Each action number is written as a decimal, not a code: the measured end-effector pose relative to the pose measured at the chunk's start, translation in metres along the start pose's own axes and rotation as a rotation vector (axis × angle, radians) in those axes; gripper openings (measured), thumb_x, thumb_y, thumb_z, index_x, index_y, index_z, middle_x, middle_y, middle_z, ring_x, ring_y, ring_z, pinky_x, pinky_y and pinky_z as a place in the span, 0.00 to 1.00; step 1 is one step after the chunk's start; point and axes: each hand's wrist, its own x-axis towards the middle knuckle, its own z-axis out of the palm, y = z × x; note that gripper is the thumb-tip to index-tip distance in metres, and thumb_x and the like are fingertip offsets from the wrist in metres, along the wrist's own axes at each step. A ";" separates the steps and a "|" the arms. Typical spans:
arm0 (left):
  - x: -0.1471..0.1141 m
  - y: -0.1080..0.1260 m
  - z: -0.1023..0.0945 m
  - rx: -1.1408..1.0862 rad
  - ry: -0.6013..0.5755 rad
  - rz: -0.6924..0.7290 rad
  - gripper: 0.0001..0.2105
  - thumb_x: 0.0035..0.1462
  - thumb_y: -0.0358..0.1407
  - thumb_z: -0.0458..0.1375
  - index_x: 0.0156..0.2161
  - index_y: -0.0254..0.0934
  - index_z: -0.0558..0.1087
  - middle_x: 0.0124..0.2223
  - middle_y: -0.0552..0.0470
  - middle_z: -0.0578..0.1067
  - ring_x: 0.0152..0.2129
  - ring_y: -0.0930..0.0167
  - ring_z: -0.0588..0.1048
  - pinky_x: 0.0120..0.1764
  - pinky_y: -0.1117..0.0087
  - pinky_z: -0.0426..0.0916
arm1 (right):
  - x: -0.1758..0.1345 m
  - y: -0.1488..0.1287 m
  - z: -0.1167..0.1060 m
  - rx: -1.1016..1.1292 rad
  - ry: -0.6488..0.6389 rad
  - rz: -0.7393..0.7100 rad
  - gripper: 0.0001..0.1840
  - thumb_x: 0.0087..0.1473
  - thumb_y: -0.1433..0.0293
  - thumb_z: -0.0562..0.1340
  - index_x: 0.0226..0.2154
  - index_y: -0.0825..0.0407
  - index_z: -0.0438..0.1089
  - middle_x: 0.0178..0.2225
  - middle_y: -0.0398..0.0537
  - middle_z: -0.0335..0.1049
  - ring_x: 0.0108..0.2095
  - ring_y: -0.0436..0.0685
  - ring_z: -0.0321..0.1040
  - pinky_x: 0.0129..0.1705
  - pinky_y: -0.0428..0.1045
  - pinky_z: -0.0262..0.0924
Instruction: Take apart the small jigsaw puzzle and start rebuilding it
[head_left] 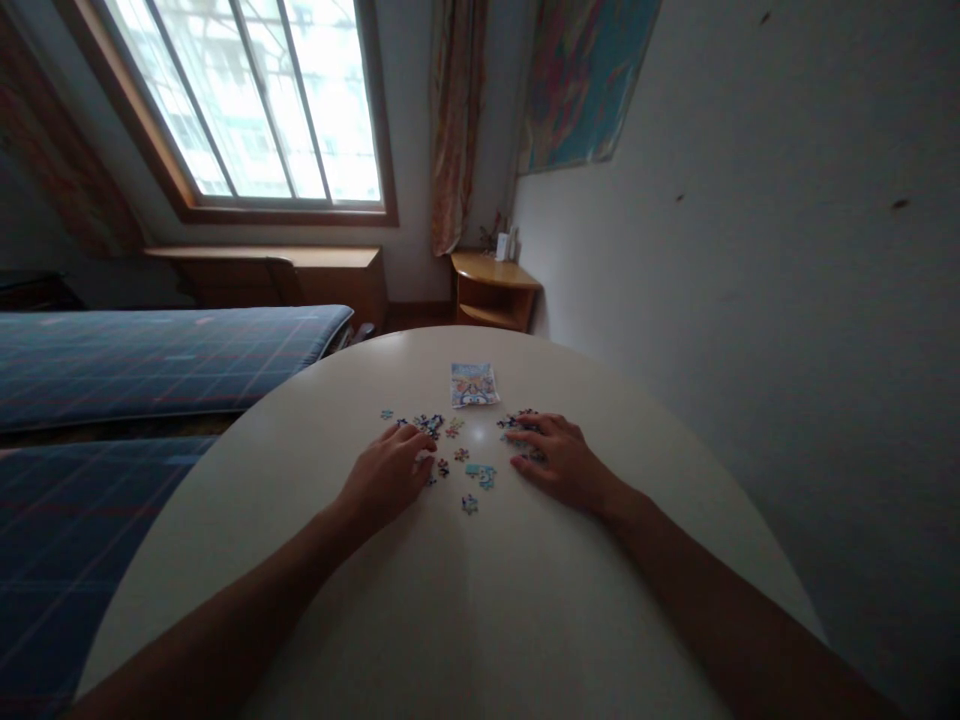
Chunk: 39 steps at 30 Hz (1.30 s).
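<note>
My left hand (pixel 390 465) rests over a loose pile of jigsaw pieces (pixel 430 424), fingers curved and apart, partly hiding some of them. Opposite it, my right hand (pixel 553 458) lies with spread fingers on a second group of pieces (pixel 508 422), several of them under the fingers. Between the hands are two joined light-blue pieces (pixel 481 473) and a few loose ones, including a single piece (pixel 469 504) nearer me. A small picture sheet (pixel 474 385) with a cartoon print lies beyond the hands.
The round white table (pixel 480 610) carries everything. Left of it is a bed with a blue plaid cover (pixel 150 360). A wooden corner cabinet (pixel 495 268) and a desk (pixel 300 258) stand behind, below a bright window (pixel 255 100). A wall (pixel 750 300) runs along the right.
</note>
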 end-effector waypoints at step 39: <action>0.004 0.026 0.014 -0.247 -0.107 0.415 0.18 0.56 0.36 0.61 0.52 0.44 0.72 0.54 0.48 0.74 0.54 0.61 0.67 0.60 0.54 0.58 | -0.004 -0.034 -0.001 0.199 -0.031 -0.005 0.07 0.50 0.69 0.67 0.35 0.48 0.75 0.35 0.47 0.76 0.45 0.62 0.70 0.51 0.59 0.57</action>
